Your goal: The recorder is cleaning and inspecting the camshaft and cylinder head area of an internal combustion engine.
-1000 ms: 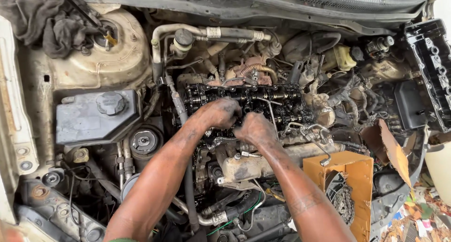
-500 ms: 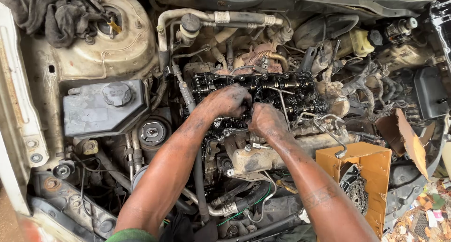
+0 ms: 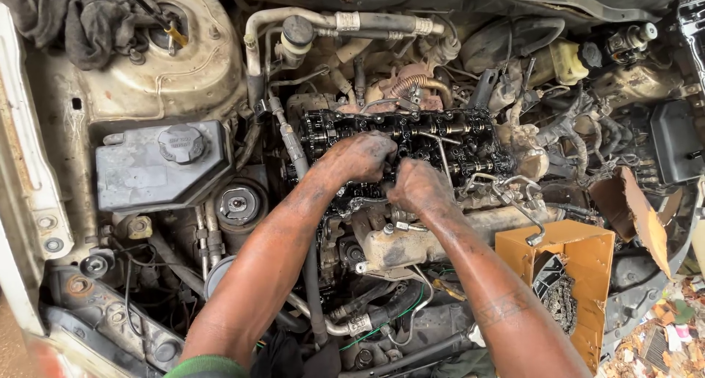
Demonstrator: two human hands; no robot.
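Both hands, left hand [image 3: 361,156] and right hand [image 3: 420,187], sit tight together on the open cylinder head [image 3: 407,139]. At 12 o'clock, hoses and metal pipe [image 3: 345,22] block. At 9 o'clock, hose [image 3: 290,139], then reservoir [image 3: 161,165] and pulley [image 3: 239,202]. At 3 o'clock, wiring and bent tube [image 3: 514,194], then orange box [image 3: 565,275]. At 6 o'clock, the forearms fill the gap over manifold [image 3: 411,238].
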